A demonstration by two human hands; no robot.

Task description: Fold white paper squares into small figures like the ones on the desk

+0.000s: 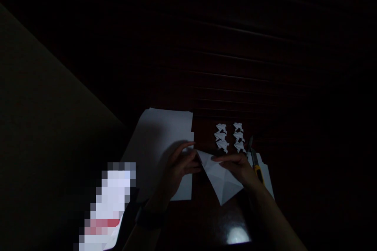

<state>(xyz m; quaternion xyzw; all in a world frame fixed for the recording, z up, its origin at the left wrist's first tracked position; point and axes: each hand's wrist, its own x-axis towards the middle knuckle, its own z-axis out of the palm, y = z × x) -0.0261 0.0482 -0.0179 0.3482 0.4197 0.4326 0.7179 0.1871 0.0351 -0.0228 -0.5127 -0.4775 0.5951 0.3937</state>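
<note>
A creased white sheet of paper (225,182) lies between my hands, one corner pointing toward me and fold lines crossing its surface. My left hand (179,162) is at its left corner, with the thumb side against the paper, lower fingers by its edge and one finger stretched out above. On the upper right part, my right hand (240,166) grips the sheet, fingers lying over its top edge. Just beyond are several small folded paper figures (221,137) in two columns, the right column (238,137) closer to my right hand. Dim light hides the exact finger contact.
White paper sheets (167,125) are stacked at the left, partly under my left forearm. A yellow-and-black utility knife (258,168) lies beside my right wrist on more white paper (267,176). A bright pixelated object (108,200) stands at lower left. The dark tabletop (206,219) reflects light.
</note>
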